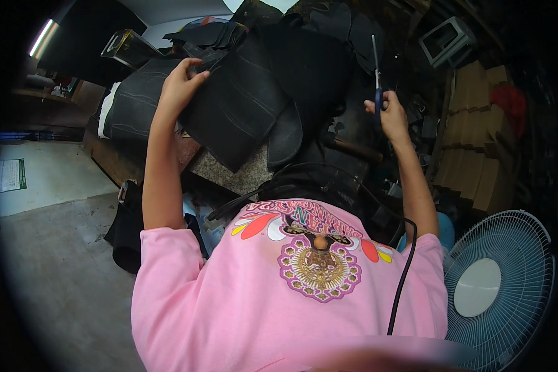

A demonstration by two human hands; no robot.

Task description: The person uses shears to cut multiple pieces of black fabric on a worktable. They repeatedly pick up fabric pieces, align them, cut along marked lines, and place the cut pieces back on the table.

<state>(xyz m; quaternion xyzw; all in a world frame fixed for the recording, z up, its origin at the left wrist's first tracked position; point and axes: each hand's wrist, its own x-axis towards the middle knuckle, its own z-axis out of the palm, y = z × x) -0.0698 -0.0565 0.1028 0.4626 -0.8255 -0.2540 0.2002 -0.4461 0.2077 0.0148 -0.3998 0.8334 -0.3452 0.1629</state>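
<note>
Not cutting yet: left hand (181, 84) gripping black sheet (242, 111) at ten o'clock, right hand (392, 115) holding scissors (376, 74) up at two o'clock.

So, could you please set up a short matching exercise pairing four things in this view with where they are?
Things:
1. scissors
2. black sheet material
3. electric fan
4. black cable

Places:
A. under the left hand's grip
B. low at the person's right side
C. in the right hand, blades pointing up
D. running down over the pink shirt

Pairs: 1-C, 2-A, 3-B, 4-D
</note>
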